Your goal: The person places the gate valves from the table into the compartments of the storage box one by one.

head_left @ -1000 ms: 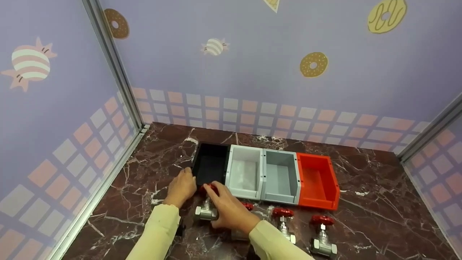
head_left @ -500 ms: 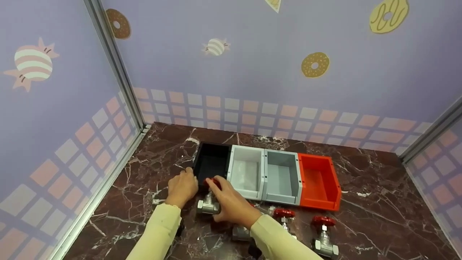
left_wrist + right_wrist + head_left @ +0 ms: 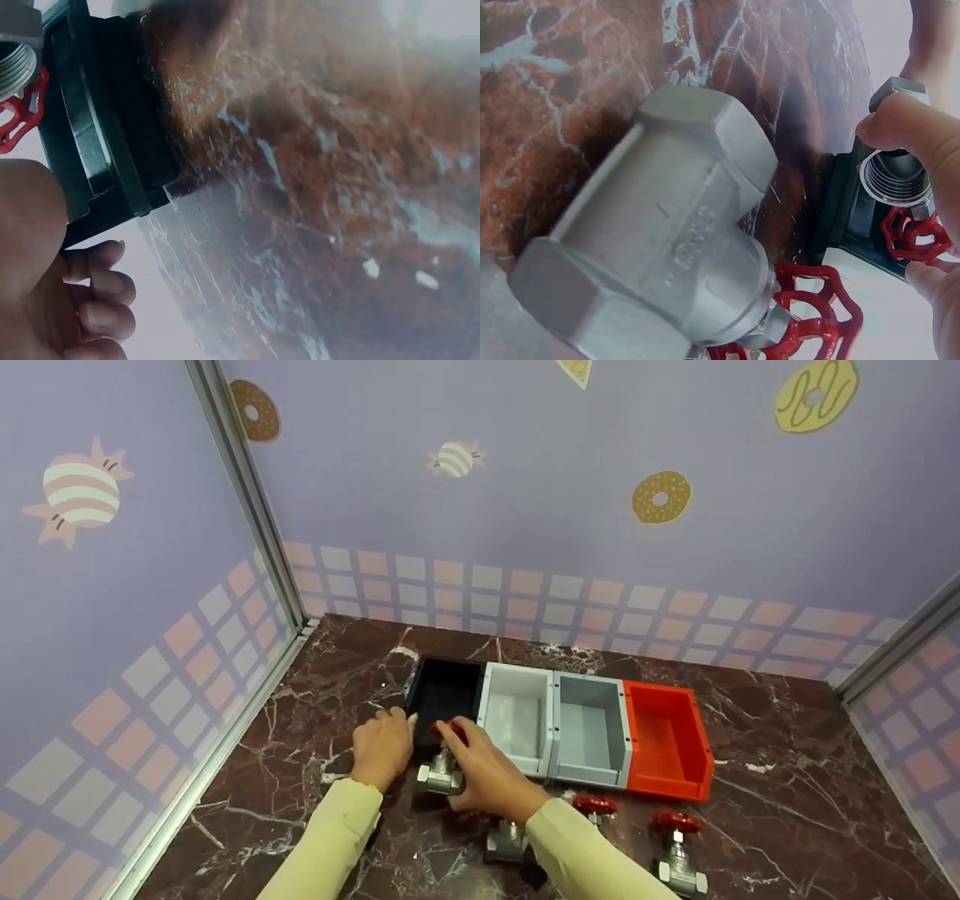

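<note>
My right hand (image 3: 491,776) grips a metal valve (image 3: 439,778) with a red handwheel, thumb and fingers around the wheel and body. The valve is at the front of the black bin (image 3: 448,694), its handwheel toward the bin's opening. In the right wrist view, the valve's threaded mouth (image 3: 898,180) shows between fingers and thumb. At the black bin's left side, my left hand (image 3: 381,746) holds the near corner, its fingers curled. The left wrist view has the bin wall (image 3: 112,105) between the thumb side and the curled fingers (image 3: 105,319).
White (image 3: 515,712), grey (image 3: 590,727) and red (image 3: 667,735) bins stand in a row right of the black one. Another valve (image 3: 506,840) stands under my right forearm, with two more valves (image 3: 595,806) (image 3: 679,870) farther right. Patterned walls enclose the marble-look table (image 3: 300,780).
My right hand has lifted the valve slightly and brought it forward to the black bin. The left hand stays at the bin's side. The head view has shifted a little.
</note>
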The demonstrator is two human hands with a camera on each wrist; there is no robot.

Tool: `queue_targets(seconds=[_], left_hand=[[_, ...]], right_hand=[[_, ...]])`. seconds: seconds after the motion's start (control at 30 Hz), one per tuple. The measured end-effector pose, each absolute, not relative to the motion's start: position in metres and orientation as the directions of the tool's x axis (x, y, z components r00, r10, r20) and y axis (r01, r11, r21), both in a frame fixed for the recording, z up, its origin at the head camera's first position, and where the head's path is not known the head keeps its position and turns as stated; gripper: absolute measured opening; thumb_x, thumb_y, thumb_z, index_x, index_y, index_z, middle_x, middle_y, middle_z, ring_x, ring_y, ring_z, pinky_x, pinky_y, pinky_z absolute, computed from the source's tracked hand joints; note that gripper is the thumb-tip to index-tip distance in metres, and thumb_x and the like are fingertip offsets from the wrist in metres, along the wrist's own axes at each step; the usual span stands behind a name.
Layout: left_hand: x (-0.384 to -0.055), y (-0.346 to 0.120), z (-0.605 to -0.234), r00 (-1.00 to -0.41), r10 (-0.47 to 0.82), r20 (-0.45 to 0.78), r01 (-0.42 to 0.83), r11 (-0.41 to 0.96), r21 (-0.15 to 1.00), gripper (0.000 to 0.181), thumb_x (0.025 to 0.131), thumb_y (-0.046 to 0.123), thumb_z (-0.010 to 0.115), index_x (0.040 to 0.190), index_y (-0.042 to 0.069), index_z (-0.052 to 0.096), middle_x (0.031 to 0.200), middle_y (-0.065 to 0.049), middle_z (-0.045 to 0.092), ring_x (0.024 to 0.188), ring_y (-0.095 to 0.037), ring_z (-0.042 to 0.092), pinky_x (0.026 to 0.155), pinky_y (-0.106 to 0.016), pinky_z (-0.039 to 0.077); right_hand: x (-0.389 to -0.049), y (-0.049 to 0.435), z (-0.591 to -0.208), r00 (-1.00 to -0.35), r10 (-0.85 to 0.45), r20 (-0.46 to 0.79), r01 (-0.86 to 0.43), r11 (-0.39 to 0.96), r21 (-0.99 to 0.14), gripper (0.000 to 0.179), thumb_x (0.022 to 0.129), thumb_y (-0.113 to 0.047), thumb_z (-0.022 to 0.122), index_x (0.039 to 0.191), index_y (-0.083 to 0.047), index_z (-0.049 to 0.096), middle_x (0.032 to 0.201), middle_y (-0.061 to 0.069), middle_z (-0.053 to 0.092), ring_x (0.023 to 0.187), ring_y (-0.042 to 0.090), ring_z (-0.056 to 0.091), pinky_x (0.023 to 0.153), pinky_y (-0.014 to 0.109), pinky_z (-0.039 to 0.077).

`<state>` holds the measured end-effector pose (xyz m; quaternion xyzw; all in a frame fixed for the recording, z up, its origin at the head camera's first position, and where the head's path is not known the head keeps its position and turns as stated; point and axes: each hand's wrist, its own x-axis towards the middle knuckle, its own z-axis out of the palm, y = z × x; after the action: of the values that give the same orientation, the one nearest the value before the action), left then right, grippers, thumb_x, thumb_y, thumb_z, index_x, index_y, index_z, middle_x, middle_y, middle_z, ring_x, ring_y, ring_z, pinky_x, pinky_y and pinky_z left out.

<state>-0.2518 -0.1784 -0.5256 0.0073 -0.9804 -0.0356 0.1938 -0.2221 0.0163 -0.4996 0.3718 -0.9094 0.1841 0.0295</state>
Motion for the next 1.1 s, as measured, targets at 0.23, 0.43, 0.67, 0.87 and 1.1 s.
queue_targets(seconds=[0.23,0.43,0.67,0.87,1.1], left_hand=[[-0.262,-0.188,-0.519,-0.972,-0.009,0.235,0.036,0.982,0.187,0.034,0.095,0.029,0.055,0.083,-0.001,0.066,0.079,-0.022,0.068,0.067,-0.041,0.065,0.058,-0.052,0.050],[-0.272,-0.196,-0.515,-0.997,-0.032,0.070,-0.011,0.960,0.281,0.033,0.092,0.034,0.057,0.083,0.003,0.067,0.087,-0.021,0.070,0.071,-0.039,0.065,0.064,-0.052,0.050],[-0.273,-0.198,-0.514,-0.999,-0.044,0.004,-0.041,0.951,0.307,0.034,0.093,0.036,0.057,0.088,0.004,0.066,0.092,-0.020,0.069,0.077,-0.037,0.066,0.068,-0.053,0.049],[-0.271,-0.195,-0.516,-0.998,-0.039,0.041,-0.024,0.947,0.319,0.035,0.097,0.036,0.053,0.090,0.005,0.068,0.091,-0.020,0.070,0.077,-0.039,0.066,0.067,-0.053,0.050],[-0.269,-0.195,-0.519,-0.997,-0.044,0.062,-0.021,0.945,0.327,0.034,0.096,0.035,0.053,0.088,0.005,0.068,0.088,-0.020,0.070,0.073,-0.039,0.066,0.064,-0.052,0.049]], right_hand=[[-0.226,0.015,-0.502,-0.712,-0.672,0.201,-0.698,0.648,-0.305,0.113,0.063,-0.026,0.087,0.154,-0.013,0.021,0.152,0.018,0.028,0.139,0.031,0.035,0.108,0.038,0.041],[-0.228,0.012,-0.501,-0.704,-0.679,0.210,-0.707,0.641,-0.299,0.112,0.064,-0.026,0.086,0.154,-0.012,0.022,0.151,0.018,0.028,0.139,0.031,0.035,0.105,0.037,0.044],[-0.233,0.011,-0.498,-0.711,-0.677,0.191,-0.697,0.642,-0.319,0.113,0.065,-0.026,0.086,0.155,-0.016,0.018,0.153,0.017,0.026,0.141,0.031,0.033,0.105,0.036,0.043],[-0.239,0.012,-0.495,-0.716,-0.672,0.190,-0.692,0.651,-0.312,0.113,0.064,-0.026,0.086,0.155,-0.015,0.019,0.153,0.018,0.026,0.140,0.030,0.034,0.105,0.037,0.043],[-0.246,0.010,-0.492,-0.725,-0.666,0.176,-0.681,0.657,-0.323,0.113,0.065,-0.026,0.086,0.155,-0.015,0.019,0.153,0.019,0.026,0.139,0.031,0.035,0.106,0.038,0.043]])
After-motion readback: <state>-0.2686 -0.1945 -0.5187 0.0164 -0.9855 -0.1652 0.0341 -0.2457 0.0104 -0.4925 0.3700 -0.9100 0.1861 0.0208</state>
